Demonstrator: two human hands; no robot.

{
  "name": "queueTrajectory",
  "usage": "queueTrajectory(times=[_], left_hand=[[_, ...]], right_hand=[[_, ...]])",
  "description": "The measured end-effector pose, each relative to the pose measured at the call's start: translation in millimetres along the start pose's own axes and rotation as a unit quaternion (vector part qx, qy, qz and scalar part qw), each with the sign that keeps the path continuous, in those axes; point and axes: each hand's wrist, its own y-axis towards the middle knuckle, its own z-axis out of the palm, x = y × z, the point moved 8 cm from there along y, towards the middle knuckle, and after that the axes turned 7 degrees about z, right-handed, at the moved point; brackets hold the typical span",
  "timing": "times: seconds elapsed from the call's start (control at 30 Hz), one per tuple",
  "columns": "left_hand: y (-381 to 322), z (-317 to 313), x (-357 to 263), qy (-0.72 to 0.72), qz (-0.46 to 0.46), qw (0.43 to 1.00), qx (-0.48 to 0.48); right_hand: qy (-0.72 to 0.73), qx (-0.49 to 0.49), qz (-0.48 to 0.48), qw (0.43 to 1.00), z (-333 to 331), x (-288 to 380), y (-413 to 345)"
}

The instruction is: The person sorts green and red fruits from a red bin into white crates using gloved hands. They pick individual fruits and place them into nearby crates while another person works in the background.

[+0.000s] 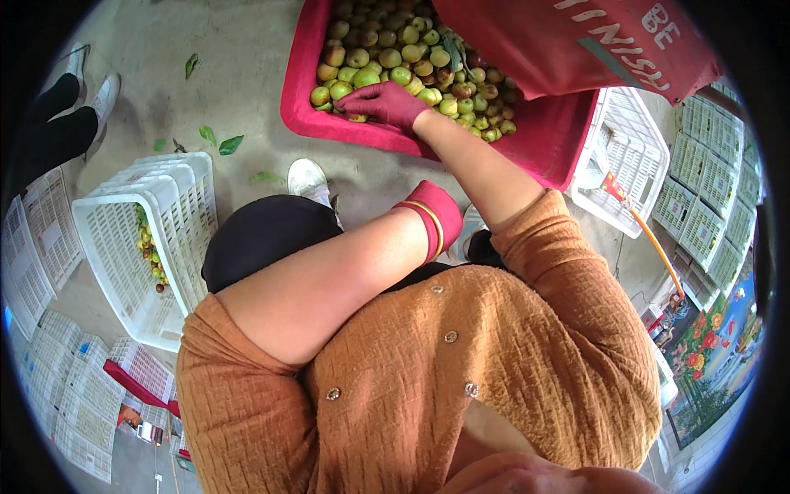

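Note:
A tray lined with pink-red cloth (296,92) holds many small round jujube-like fruits (407,55), green-yellow with brown patches. My right hand (386,105), in a dark red glove, reaches over the tray's near edge. Its fingers touch fruits at the near left corner; whether they grip one is hidden. My left hand (443,216), gloved the same way with a gold-coloured bangle at the wrist, is bent above my lap, apart from the tray. Its fingers are turned out of sight. A green leaf (453,52) lies among the fruits.
A red cloth (574,43) bearing writing hangs over the tray's right side. At left a white plastic crate (148,247) has fruits inside. Another white crate (642,142) adjoins the tray's right end. Loose leaves (231,145) lie on the floor. Another person's legs (68,117) show at upper left.

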Motion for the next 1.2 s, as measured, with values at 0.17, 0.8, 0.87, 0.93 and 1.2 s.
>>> queueTrajectory(times=[0.17, 0.8, 0.87, 0.93, 1.2], left_hand=[[2.9, 4.3, 0.3, 0.001, 0.008, 1.0, 0.01], [-1.1, -0.8, -0.4, -0.001, -0.001, 1.0, 0.001], [-0.3, 3.6, -0.5, -0.006, -0.001, 1.0, 0.018], [0.7, 7.3, 1.0, -0.005, -0.01, 1.0, 0.023], [6.6, 11.8, 4.9, -0.042, -0.036, 0.997, 0.045]], right_hand=[[0.002, 0.001, 0.009, 1.0, -1.3, 0.9, 0.6], [0.159, -0.127, -0.049, 0.978, -60.0, 11.7, -52.2], [0.035, -0.22, -0.089, 0.971, -105.7, -0.7, -48.3], [0.109, -0.35, -0.005, 0.93, -162.6, -40.3, -42.5], [-0.024, -0.362, 0.049, 0.931, -219.2, -68.9, 1.2]])
